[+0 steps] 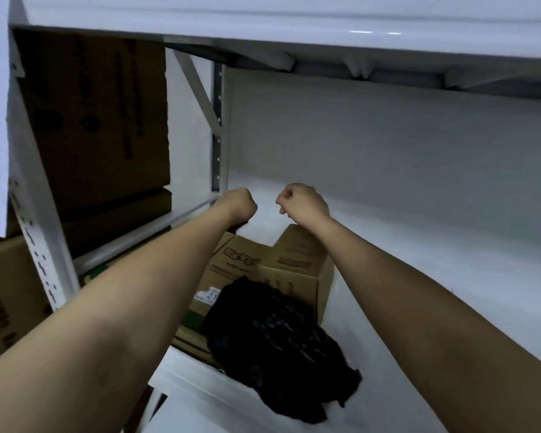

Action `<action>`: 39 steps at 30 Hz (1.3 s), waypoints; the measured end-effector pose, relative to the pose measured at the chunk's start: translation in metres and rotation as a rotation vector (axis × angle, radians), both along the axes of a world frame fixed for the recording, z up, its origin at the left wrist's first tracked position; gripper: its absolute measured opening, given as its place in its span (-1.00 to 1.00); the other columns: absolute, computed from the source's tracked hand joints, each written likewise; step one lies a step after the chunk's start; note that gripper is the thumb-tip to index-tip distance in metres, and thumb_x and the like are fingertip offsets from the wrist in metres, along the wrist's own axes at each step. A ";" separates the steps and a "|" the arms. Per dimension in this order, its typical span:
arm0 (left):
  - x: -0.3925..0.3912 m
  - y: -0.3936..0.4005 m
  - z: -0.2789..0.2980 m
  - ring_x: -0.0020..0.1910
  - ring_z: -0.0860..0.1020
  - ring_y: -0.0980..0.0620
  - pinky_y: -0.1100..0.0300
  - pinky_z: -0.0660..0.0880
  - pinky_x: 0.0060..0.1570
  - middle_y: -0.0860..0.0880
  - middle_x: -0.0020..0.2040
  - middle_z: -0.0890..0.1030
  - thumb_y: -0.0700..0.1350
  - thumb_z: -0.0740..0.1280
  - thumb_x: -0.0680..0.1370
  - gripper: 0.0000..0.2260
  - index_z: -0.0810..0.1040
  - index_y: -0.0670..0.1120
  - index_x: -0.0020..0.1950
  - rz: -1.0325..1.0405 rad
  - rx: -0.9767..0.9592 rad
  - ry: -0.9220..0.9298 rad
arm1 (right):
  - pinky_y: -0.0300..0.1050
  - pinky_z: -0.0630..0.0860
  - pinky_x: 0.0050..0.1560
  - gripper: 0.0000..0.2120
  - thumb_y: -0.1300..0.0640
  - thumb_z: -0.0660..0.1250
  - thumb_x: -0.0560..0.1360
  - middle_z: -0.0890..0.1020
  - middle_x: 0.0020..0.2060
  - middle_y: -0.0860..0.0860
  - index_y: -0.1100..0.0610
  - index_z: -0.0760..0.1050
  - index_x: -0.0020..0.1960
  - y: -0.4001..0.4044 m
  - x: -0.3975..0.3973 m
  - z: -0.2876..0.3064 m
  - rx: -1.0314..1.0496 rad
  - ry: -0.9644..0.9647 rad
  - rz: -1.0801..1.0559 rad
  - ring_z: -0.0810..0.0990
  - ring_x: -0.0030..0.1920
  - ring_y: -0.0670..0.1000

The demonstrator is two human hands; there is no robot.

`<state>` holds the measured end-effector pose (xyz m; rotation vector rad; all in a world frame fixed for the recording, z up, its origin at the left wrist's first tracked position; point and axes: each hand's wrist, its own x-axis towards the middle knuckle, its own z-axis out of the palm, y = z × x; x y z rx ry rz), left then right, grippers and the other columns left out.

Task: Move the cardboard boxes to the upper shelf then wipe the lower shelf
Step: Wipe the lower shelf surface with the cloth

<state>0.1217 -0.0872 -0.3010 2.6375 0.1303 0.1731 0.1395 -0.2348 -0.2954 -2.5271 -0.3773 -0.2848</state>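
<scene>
Cardboard, brown and printed, sits right under two outstretched arms. The left hand (239, 203) is curled into a fist above the far end of the cardboard box (272, 270), and the right hand (300, 203) is curled the same way just beside it, a small gap between the two. Neither visibly holds anything; the left one's underside is close to the box's far edge, though whether it touches I cannot tell.

Out from the hands: the box lies on the lower shelf (434, 276), flaps partly open, pushed toward the left end by the upright post (217, 129). A black cloth (278, 348) is heaped against the box's near side, spilling onto the shelf's front edge (the wiping rag, most likely). Above runs the white upper shelf (294, 23), and no box shows on the part of it in view. Off to the left, beyond the frame, stand other stacked boxes (94, 120) in the neighbouring bay.

So where does that leave things? By my reading, early days. This box is not yet lifted, so the moving step is unfinished here, and the wipe cannot properly start while box and cloth sit on the surface. The rest of the lower shelf, stretching right, shows only bare white metal.
</scene>
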 end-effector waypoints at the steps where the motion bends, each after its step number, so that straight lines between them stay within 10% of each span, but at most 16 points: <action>1: 0.005 0.016 0.000 -0.15 0.50 -0.15 0.15 0.39 -0.29 -0.23 -0.09 0.54 -0.23 0.16 0.59 -0.80 0.49 -0.23 -0.18 0.006 -0.020 0.005 | -0.06 0.53 -0.07 -0.78 0.17 0.17 0.51 0.68 -0.12 0.00 0.15 0.58 0.00 0.016 0.006 0.001 0.011 0.015 0.001 0.64 -0.07 0.11; 10: 0.031 0.078 -0.005 0.08 0.56 -0.19 0.07 0.46 0.04 -0.21 0.29 0.50 -0.24 0.14 0.60 -0.76 0.53 -0.30 0.14 0.044 -0.114 0.010 | 0.04 0.57 0.11 -0.77 0.17 0.19 0.54 0.69 -0.06 0.05 0.19 0.59 0.06 0.072 0.034 -0.002 0.014 0.178 0.025 0.66 -0.04 0.10; 22: 0.053 0.084 -0.011 -0.11 0.41 -0.15 0.19 0.30 -0.27 -0.34 0.01 0.50 -0.29 0.09 0.60 -0.83 0.46 -0.31 0.00 0.063 -0.082 0.083 | -0.08 0.52 -0.06 -0.73 0.26 0.13 0.55 0.68 0.00 0.17 0.31 0.53 0.13 0.103 0.064 -0.005 -0.094 0.404 0.081 0.59 -0.14 0.09; 26: 0.062 0.091 -0.015 0.21 0.47 -0.21 0.10 0.40 0.08 -0.28 0.25 0.49 -0.26 0.09 0.61 -0.72 0.46 -0.32 0.25 0.043 -0.111 0.104 | -0.09 0.46 -0.09 -0.75 0.21 0.10 0.58 0.63 0.00 0.15 0.30 0.45 0.15 0.117 0.067 -0.006 -0.093 0.487 0.059 0.54 -0.13 0.09; 31: 0.071 0.103 -0.018 0.11 0.49 -0.20 0.13 0.39 -0.10 -0.31 0.11 0.51 -0.29 0.09 0.60 -0.78 0.51 -0.34 0.05 -0.011 -0.110 0.137 | -0.11 0.46 -0.19 -0.73 0.10 0.15 0.60 0.53 -0.01 0.12 0.24 0.39 0.21 0.135 0.071 -0.009 -0.113 0.612 -0.027 0.51 -0.13 0.09; 39: 0.077 0.121 -0.027 0.24 0.45 -0.21 0.05 0.39 0.22 -0.29 0.26 0.48 -0.35 0.10 0.59 -0.69 0.42 -0.33 0.31 -0.079 -0.061 0.181 | -0.04 0.51 0.01 -0.59 0.07 0.16 0.61 0.52 0.19 0.13 0.21 0.30 0.40 0.160 0.070 -0.019 -0.021 0.681 -0.088 0.50 -0.06 0.08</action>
